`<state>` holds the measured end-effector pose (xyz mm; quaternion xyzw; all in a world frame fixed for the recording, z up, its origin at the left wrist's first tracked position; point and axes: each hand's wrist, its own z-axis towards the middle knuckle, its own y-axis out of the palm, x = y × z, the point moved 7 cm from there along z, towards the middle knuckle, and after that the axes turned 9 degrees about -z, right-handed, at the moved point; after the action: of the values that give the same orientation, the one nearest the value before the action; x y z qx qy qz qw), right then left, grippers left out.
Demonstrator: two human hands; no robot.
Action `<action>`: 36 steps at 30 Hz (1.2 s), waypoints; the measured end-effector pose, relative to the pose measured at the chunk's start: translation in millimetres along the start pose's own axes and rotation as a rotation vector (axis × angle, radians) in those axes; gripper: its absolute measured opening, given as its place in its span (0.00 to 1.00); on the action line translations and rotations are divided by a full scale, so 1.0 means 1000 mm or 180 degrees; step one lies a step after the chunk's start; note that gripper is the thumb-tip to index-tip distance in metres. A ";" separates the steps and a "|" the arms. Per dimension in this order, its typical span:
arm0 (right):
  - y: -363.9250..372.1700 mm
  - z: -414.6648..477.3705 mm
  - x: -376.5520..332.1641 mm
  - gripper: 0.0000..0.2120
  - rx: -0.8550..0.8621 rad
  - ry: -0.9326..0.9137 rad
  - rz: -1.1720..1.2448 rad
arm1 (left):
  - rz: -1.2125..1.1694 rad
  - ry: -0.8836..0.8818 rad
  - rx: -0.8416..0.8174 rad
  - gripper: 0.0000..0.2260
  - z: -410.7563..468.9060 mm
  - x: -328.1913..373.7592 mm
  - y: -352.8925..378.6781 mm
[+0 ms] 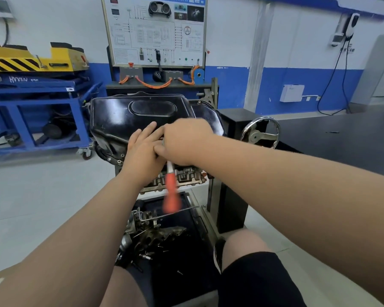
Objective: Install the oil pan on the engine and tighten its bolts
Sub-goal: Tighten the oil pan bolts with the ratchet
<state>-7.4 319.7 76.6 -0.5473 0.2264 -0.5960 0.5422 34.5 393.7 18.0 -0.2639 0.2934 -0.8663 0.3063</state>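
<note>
Reaching forward with both arms, the person lays the left hand [142, 149] flat, fingers straight, on the near edge of the black oil pan [120, 116], which sits on top of the engine [183, 177]. The right hand [184, 142], touching the left, curls its fingers round the top of a wrench [171, 191], whose orange handle hangs down, blurred. A steel handwheel [261, 131] stands to the right. Behind are a blue cart [31, 107], a wiring board [153, 32] on the wall and a pale tiled floor [42, 196].

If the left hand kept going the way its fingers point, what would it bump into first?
Probably the oil pan: fingertips of the left hand seem to touch its black side, though depth is unclear.
</note>
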 end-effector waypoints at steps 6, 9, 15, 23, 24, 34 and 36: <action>-0.012 -0.001 -0.010 0.08 0.0635 -0.0883 -0.0986 | -0.0010 0.0068 0.0182 0.11 -0.003 0.001 -0.001; -0.014 0.001 -0.012 0.05 0.0638 -0.1066 -0.1125 | 0.0006 0.0077 0.0170 0.10 -0.002 -0.001 -0.002; 0.008 -0.002 0.002 0.16 -0.0279 0.0319 0.0357 | 0.0131 0.0129 0.0176 0.18 -0.005 0.001 0.000; -0.007 -0.001 -0.007 0.08 0.0315 -0.0440 -0.0537 | 0.0166 0.0091 0.0097 0.13 -0.005 0.000 0.000; 0.000 -0.001 -0.002 0.11 -0.0006 -0.0072 -0.0092 | 0.0184 0.0095 0.0079 0.16 -0.005 -0.001 0.001; -0.001 -0.002 -0.005 0.11 0.0262 -0.0264 -0.0371 | 0.0239 0.0111 0.0058 0.21 -0.006 0.000 0.001; 0.010 -0.004 -0.007 0.13 -0.0143 0.0097 0.0101 | 0.0277 0.0121 0.0042 0.25 -0.006 -0.001 0.002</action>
<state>-7.9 321.3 64.3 -0.5465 0.2567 -0.5903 0.5357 32.2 395.2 11.7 -0.2323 0.3046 -0.8589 0.3398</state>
